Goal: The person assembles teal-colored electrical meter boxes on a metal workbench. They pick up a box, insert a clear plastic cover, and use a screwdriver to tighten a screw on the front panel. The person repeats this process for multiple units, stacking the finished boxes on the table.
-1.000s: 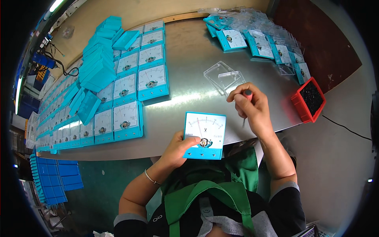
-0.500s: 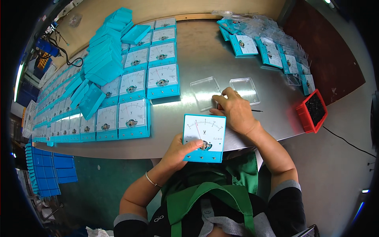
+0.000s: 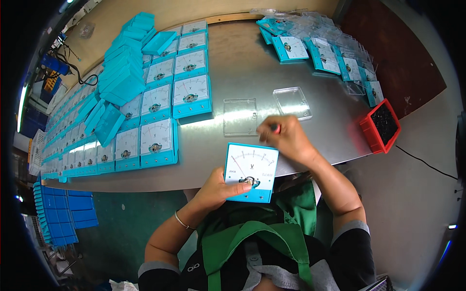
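My left hand (image 3: 218,188) grips a voltmeter (image 3: 252,162) with a white dial and teal base, its thumb lying over the lower part of the dial. The meter is held in front of my body at the table's near edge. Just above its upper right corner, my right hand (image 3: 287,138) is closed around a screwdriver (image 3: 275,128); only the red end of its handle shows, and the hand is slightly blurred. Two clear plastic covers lie beyond the hands, one cover (image 3: 240,117) straight ahead and another cover (image 3: 292,103) to its right.
Rows of teal voltmeters (image 3: 191,94) fill the table's left side, with teal housings (image 3: 121,80) heaped on top. More meters (image 3: 291,48) and clear covers sit at the far right. A red bin (image 3: 381,128) of small dark parts stands at the right edge.
My right hand has lifted the screwdriver off the table and brought it nearer the voltmeter. The left cover now lies straighter. The meter has hardly moved in my left hand.
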Motion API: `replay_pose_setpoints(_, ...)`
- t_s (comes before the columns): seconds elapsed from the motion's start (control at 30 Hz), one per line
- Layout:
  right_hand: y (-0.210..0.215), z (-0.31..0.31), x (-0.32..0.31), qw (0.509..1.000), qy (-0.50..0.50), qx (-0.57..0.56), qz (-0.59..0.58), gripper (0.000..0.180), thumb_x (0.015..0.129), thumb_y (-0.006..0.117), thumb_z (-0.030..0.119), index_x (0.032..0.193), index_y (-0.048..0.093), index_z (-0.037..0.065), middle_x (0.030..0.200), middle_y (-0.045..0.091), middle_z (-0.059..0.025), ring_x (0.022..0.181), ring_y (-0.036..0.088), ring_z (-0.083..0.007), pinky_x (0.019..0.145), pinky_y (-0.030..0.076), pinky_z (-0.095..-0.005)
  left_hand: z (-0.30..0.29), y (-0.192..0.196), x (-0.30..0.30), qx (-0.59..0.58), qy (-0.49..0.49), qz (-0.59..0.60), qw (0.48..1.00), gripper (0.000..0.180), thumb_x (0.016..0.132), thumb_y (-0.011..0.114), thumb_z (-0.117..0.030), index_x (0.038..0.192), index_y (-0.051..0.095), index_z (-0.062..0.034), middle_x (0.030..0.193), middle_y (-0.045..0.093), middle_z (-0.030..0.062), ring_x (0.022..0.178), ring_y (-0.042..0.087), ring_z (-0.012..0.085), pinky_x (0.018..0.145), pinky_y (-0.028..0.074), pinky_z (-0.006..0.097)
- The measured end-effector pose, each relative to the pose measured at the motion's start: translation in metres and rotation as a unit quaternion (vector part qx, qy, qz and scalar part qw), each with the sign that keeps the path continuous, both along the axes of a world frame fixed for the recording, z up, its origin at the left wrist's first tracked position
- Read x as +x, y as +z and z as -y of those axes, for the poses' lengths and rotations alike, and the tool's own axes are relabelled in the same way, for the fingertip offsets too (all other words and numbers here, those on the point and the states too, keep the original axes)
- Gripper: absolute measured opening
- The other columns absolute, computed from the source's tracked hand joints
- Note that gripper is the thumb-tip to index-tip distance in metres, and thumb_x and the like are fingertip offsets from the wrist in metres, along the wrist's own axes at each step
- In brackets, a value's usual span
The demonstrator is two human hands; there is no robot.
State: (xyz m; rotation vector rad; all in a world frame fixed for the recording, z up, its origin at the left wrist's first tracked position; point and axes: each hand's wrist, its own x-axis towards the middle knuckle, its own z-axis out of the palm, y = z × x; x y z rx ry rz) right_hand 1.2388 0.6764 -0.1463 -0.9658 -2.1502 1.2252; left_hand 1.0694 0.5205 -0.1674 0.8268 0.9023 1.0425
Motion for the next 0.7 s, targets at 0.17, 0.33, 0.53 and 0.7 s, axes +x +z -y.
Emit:
replay_pose_setpoints(0.17,-0.012,-0.031,-0.011,0.945,0.009,0.32,0.066,0.031,0.073,0.062,0.004,0.103,0.065,0.007,0.113,0.058,-0.0158,0.085,0.062,-0.0288,0.076,0.051,-0.0364,0.009,0.003,-0.002,-0.025,-0.007,-0.032,0.999,0.039,0.08,0.067,-0.013,0.114,0.053,0.0005,0.098,0.062,0.0074,0.088,0.059,0.0143,0.076,0.049,0.031)
replay_pose_setpoints(0.33,-0.011,0.003,0.0,0.937,0.056,0.305,0.164,0.032,0.072,0.062,0.004,0.103,0.064,0.009,0.101,0.058,-0.0122,0.085,0.061,-0.0297,0.071,0.05,-0.0374,0.01,-0.013,-0.019,0.003,0.156,0.094,0.983,0.041,0.082,0.063,-0.008,0.119,0.05,0.0014,0.109,0.059,0.0097,0.1,0.058,0.0178,0.085,0.048,0.034)
replay_pose_setpoints(0.53,-0.004,0.04,0.033,0.942,-0.039,0.315,0.112,0.018,0.072,0.066,0.009,0.089,0.064,0.005,0.079,0.06,-0.0099,0.064,0.062,-0.025,0.056,0.049,-0.0349,-0.035,-0.016,-0.015,0.02,0.197,0.094,0.976,0.038,0.083,0.061,-0.003,0.119,0.049,0.0031,0.112,0.058,0.0109,0.102,0.058,0.0185,0.088,0.047,0.033)
replay_pose_setpoints(0.7,0.031,-0.028,0.16,0.852,-0.312,0.389,0.158,0.008,0.076,0.064,0.007,0.083,0.063,0.004,0.078,0.062,-0.0119,0.064,0.061,-0.0274,0.057,0.048,-0.0354,-0.043,-0.009,-0.015,0.036,0.15,0.042,0.987,0.039,0.084,0.061,-0.005,0.119,0.048,0.002,0.111,0.058,0.0098,0.101,0.058,0.0188,0.087,0.048,0.035)
